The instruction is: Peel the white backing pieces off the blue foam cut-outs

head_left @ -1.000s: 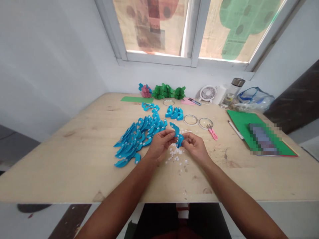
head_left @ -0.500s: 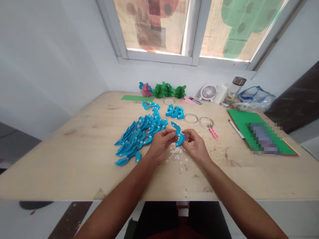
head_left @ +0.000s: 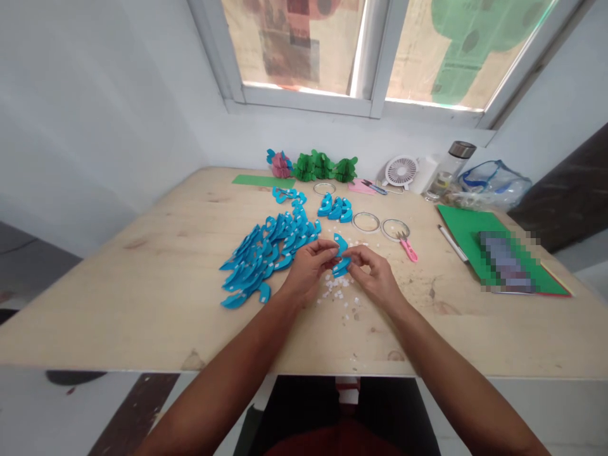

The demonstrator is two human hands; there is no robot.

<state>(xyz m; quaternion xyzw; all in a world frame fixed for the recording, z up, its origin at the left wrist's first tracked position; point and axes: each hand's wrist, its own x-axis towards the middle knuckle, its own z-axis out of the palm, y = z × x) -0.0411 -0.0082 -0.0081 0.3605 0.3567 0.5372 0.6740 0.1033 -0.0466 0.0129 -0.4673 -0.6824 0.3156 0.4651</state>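
Between my two hands is a curved blue paper piece (head_left: 341,269) with small white squares on it. My left hand (head_left: 311,266) pinches its left side, and the fingers of my right hand (head_left: 373,272) are closed on its right side. Part of the piece is hidden behind the fingers. Left of my hands lies a spread heap of similar blue paper pieces (head_left: 256,259), many bearing white squares. Small white paper bits (head_left: 338,293) are scattered on the table just below the hands.
Behind my hands are a blue paper cluster (head_left: 335,208), two rings of tape (head_left: 366,222) and pink-handled snips (head_left: 407,249). Green paper shapes (head_left: 320,166), a small fan (head_left: 401,171) and a bottle (head_left: 449,170) stand along the wall. Right: green sheets (head_left: 468,231) and a pen (head_left: 453,244).
My fingers have shifted on the blue paper piece, the right ones now covering more of its middle. The view has tilted slightly; the heap looks unchanged.
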